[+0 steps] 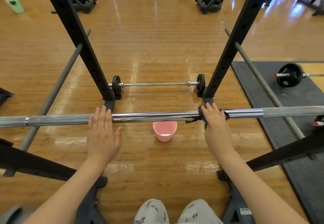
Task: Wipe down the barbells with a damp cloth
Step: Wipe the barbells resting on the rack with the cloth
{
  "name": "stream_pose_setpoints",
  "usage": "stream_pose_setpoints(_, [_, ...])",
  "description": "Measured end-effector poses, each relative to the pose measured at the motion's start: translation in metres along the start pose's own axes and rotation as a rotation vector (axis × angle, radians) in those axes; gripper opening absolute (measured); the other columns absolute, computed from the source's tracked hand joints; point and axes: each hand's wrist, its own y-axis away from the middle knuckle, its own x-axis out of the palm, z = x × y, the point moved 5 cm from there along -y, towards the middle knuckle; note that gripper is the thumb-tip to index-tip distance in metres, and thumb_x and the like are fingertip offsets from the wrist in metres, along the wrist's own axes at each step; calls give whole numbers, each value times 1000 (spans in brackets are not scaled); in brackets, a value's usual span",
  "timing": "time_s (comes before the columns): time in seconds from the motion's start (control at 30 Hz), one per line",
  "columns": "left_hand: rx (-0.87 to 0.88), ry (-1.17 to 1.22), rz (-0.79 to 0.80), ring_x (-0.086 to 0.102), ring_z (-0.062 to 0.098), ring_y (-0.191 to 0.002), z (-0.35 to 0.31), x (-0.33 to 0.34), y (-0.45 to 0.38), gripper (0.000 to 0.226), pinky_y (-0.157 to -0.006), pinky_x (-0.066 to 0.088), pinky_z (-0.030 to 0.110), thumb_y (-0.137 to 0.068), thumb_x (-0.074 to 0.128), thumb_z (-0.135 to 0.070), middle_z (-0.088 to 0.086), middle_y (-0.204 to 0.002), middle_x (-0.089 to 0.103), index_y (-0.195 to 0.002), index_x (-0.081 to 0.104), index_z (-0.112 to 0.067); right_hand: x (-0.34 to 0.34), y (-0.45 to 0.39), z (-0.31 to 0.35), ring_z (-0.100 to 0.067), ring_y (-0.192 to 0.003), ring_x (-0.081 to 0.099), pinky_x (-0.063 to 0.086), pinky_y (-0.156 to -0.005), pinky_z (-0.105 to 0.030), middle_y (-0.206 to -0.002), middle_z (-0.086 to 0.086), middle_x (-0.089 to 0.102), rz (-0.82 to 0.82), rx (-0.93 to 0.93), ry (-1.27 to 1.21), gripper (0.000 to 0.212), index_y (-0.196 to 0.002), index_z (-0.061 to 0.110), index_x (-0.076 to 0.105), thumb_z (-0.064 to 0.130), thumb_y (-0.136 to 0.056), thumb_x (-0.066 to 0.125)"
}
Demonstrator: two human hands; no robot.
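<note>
A long chrome barbell (154,116) lies across the rack in front of me, running from the left edge of the view to the right. My left hand (102,132) rests flat on it, fingers straight, at the start of the knurled part. My right hand (214,123) grips a dark cloth (201,116) wrapped round the bar's smooth middle; only the cloth's edges and a frayed corner show. A second, shorter barbell (157,84) with small black plates lies on the floor beyond.
A pink bucket (164,130) stands on the wooden floor just under the bar. Two black rack uprights (82,44) (233,48) rise ahead. A black mat (263,90) at right carries a loaded barbell (289,75). Grey safety rods slant on both sides.
</note>
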Motion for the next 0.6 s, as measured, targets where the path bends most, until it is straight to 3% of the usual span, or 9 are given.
stream_pose_setpoints(0.1, [-19, 44, -2, 24, 37, -142, 0, 0, -1, 67, -116, 15, 51, -94, 25, -39, 24, -149, 34, -139, 38, 8, -5, 14, -5, -17, -140, 15, 10, -113, -38, -148, -11, 37, 15, -29, -38, 66, -140, 5, 42, -21, -81, 54])
stream_pose_setpoints(0.2, [-21, 42, -11, 23, 37, -142, 0, 1, -1, 67, -116, 15, 51, -94, 25, -40, 23, -149, 34, -139, 38, 7, -17, 6, -18, -19, -144, 15, 5, -114, -31, -151, -10, 33, -38, 83, 7, 63, -142, 6, 39, -18, -85, 49])
stream_pose_setpoints(0.3, [-37, 42, -22, 24, 38, -141, -2, 2, -1, 66, -115, 16, 52, -94, 26, -39, 24, -148, 34, -139, 39, 7, -5, -6, 0, -21, -145, 16, -1, -113, -29, -152, -9, 32, -17, 48, 22, 65, -143, 8, 39, -19, -85, 47])
stream_pose_setpoints(0.43, [-24, 20, -23, 26, 38, -140, -1, 1, 0, 65, -114, 19, 53, -94, 27, -38, 25, -147, 36, -138, 40, 8, 2, 11, 8, -18, -139, 17, 11, -112, -39, -147, -12, 39, 42, -83, -15, 68, -140, 5, 42, -21, -79, 57])
stream_pose_setpoints(0.6, [-25, -28, -14, 25, 39, -140, -1, 2, -1, 68, -113, 20, 53, -93, 27, -40, 26, -148, 33, -139, 36, 10, -6, 1, -6, -25, -142, 22, 8, -114, -37, -148, -14, 38, -36, 47, 56, 64, -141, 3, 40, -20, -82, 53])
